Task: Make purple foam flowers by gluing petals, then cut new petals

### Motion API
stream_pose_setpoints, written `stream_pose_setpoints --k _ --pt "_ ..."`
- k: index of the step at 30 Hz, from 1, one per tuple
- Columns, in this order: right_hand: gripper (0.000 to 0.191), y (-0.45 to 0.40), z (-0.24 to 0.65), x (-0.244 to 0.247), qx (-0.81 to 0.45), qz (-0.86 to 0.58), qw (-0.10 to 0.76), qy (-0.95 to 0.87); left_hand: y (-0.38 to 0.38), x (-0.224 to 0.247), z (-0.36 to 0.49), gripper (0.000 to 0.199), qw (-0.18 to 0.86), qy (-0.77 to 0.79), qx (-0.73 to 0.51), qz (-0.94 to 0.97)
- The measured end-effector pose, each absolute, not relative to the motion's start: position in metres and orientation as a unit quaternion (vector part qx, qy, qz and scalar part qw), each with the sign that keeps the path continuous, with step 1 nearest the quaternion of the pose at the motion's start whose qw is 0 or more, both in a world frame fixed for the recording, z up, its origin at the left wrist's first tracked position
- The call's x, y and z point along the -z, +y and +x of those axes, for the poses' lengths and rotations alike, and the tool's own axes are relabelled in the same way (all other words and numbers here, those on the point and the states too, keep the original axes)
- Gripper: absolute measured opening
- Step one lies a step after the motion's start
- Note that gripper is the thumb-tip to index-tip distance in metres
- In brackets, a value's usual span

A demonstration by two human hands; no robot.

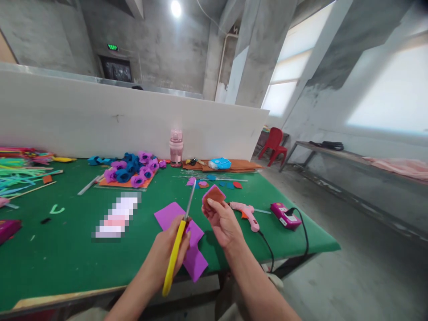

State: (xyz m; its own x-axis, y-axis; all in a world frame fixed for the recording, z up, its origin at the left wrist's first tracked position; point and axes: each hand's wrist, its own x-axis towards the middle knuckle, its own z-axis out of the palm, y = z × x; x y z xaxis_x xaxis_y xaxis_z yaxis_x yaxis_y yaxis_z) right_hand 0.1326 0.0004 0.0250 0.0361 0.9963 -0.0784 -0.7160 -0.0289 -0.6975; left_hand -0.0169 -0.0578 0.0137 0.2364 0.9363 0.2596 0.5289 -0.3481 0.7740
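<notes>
My left hand [166,247] is closed around a pair of scissors [174,261] with yellow handles. Their blades point up and away from me and look closed. Behind that hand is a purple sheet [172,213] with a cut-out edge; whether my fingers also touch it, I cannot tell. Between the thumb and fingers of my right hand [223,223] is a small brown piece [214,195], with a purple layer showing along its edge. Just beyond are several small cut pieces [203,183] in purple, blue and red.
A pink glue gun [245,211] with a cord lies right of my right hand, near a magenta box [285,216]. Purple and blue flowers [130,169] sit on an orange sheet. A pink bottle [176,149] stands before the white partition [133,120]. Colourful strips [23,174] lie left.
</notes>
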Motion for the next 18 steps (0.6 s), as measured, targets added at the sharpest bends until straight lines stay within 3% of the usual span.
stream_pose_setpoints --k 7,18 --pt "0.024 -0.004 0.133 -0.026 -0.669 -0.321 0.604 -0.29 -0.052 -0.014 -0.043 0.025 0.237 0.539 -0.288 0.755" --pt "0.017 -0.01 0.133 -0.032 -0.661 -0.271 0.611 -0.342 -0.069 -0.032 -0.034 0.03 0.221 0.544 -0.194 0.786"
